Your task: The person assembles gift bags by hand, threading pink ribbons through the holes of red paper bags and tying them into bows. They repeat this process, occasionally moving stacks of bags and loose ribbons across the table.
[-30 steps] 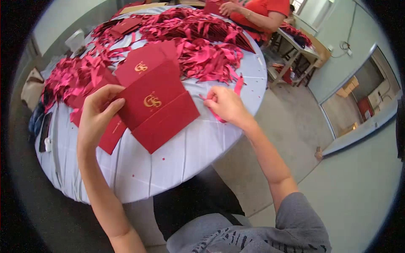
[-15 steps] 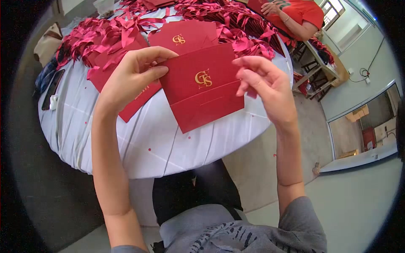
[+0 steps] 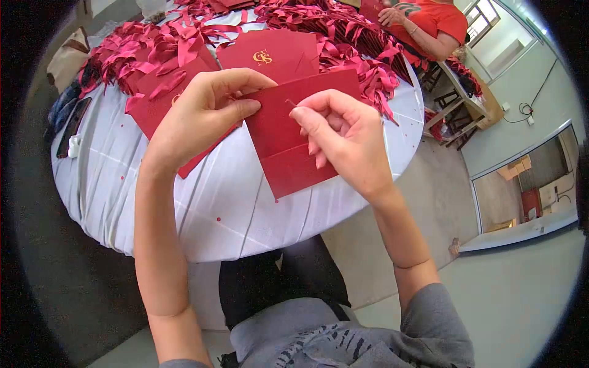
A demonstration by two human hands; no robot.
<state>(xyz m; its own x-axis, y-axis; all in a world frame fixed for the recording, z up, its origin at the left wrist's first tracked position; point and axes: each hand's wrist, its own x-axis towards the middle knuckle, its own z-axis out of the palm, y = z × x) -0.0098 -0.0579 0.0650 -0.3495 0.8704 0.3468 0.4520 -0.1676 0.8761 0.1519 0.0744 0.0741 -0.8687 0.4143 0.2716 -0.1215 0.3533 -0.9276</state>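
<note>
Pinched between the thumb and fingers of my left hand [image 3: 211,110] is the upper left edge of a red card folder [image 3: 276,132], tilted above the white-covered table. My right hand [image 3: 343,138] is in front of the folder's middle, thumb and index finger pressed together near a thin reddish strand. Whether that strand is in the pinch is too small to tell. The gold letters on the folder are hidden behind this hand. Another red folder with gold letters [image 3: 262,58] lies just behind, and more red folders [image 3: 144,110] lie to the left.
Red ribbons [image 3: 159,46] and stacked folders cover the back of the round table [image 3: 215,236]. A phone [image 3: 75,126] and a small white case [image 3: 74,146] lie at the left edge. A person in red [image 3: 429,27] is at the back right, beside a wooden table [image 3: 469,101].
My right hand has moved left from the folder's right edge to its middle, its thumb and index finger now together. My left hand and the folder have shifted slightly right.
</note>
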